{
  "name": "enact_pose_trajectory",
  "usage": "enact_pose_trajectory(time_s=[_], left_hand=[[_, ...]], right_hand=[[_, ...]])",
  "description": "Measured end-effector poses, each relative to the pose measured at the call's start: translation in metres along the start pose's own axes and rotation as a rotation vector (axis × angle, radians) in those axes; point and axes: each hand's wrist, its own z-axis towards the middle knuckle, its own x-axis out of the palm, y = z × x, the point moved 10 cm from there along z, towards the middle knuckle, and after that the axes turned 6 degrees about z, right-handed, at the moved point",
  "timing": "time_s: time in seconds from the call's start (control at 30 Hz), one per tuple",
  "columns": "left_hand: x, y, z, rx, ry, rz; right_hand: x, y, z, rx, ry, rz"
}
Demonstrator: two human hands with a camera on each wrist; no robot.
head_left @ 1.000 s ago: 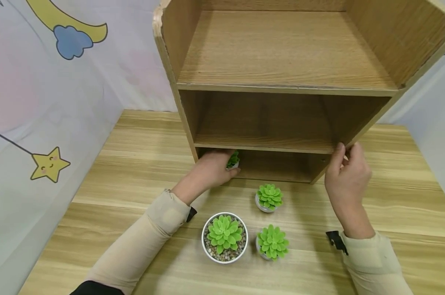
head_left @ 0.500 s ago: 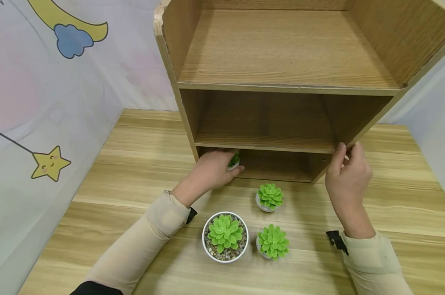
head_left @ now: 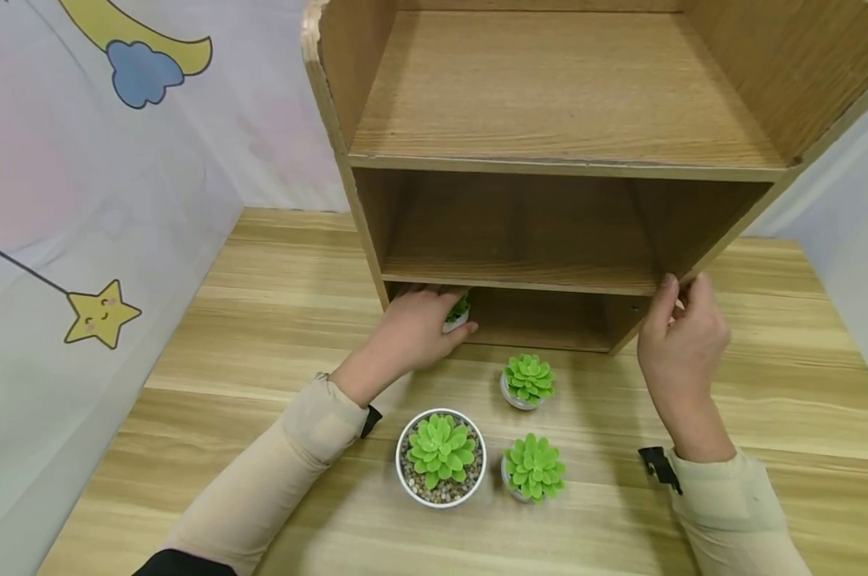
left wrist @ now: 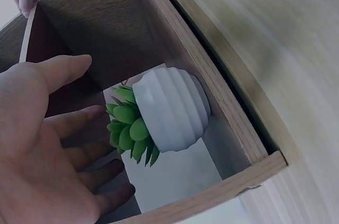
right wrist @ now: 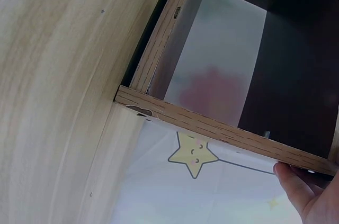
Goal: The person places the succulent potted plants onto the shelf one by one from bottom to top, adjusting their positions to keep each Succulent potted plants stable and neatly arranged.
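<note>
A small potted succulent [left wrist: 172,110] with a ribbed white pot stands in the lowest compartment of a wooden shelf unit [head_left: 566,170], near its left side. My left hand [head_left: 415,324] reaches into that compartment with fingers spread. In the left wrist view the fingertips [left wrist: 124,195] are right by the green leaves, and the thumb points away from the pot. At the front edge of the right side panel, my right hand [head_left: 682,344] pinches the wood between thumb and fingers. The right wrist view shows its thumb [right wrist: 291,184] against the panel's edge.
In front of the shelf, a larger potted succulent [head_left: 441,458] stands in a round white pot with pebbles. Two small potted succulents, one nearer the shelf [head_left: 529,380] and one nearer me [head_left: 534,468], are to its right. A printed cloth [head_left: 81,200] hangs along the left.
The left thumb has stretched slightly outward from the pot, and the fingers have loosened. My right hand keeps its place on the panel. The whole head view has shifted a little upward.
</note>
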Motion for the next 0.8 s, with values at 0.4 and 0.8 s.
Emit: enact_pose_trajectory(time_s=[0.4,0.8], left_hand=[[0.005,0.001,-0.010,-0.006,0.027,-0.041],[0.007,-0.006,-0.013,0.032,0.013,-0.051]], right_hand=[[0.000,0.000,0.000,0.012,0.004,-0.011],[0.000,-0.002,0.000,0.018,-0.001,0.003]])
